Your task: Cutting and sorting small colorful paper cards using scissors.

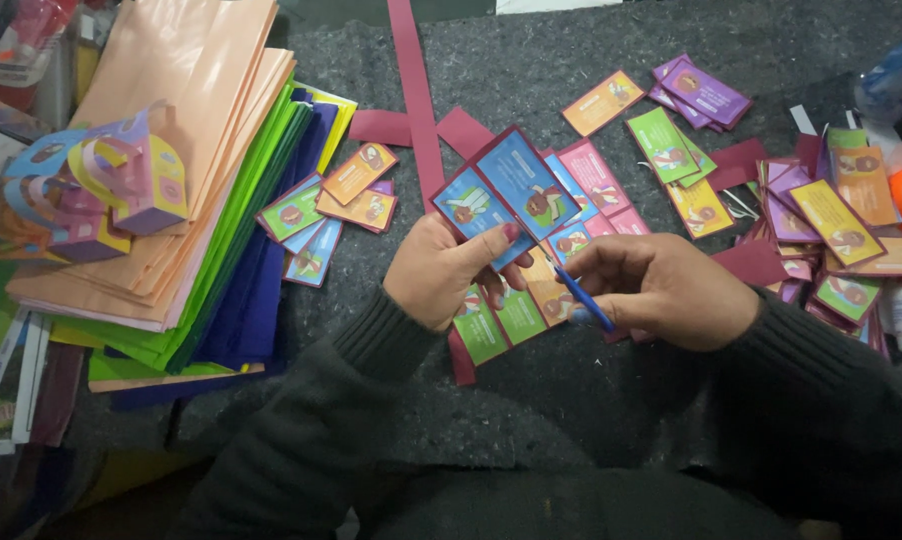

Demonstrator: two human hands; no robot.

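so left hand (pixel 439 272) pinches 2 blue picture cards w/ maroon borders (pixel 506 190) fanned up for view; right hand (pixel 661 290) is closed round a thin blue stick (pixel 583 300), prob to work their edge.

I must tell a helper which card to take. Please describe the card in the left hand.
Find the grey cloth, then the left hand at its middle. It holds up a maroon strip bearing two blue cards; the neighbouring cards lie flat, mostly green, orange or pink.

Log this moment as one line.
left hand: holds blue cards | right hand: holds blue tool | around: loose cards, paper stack, maroon strip
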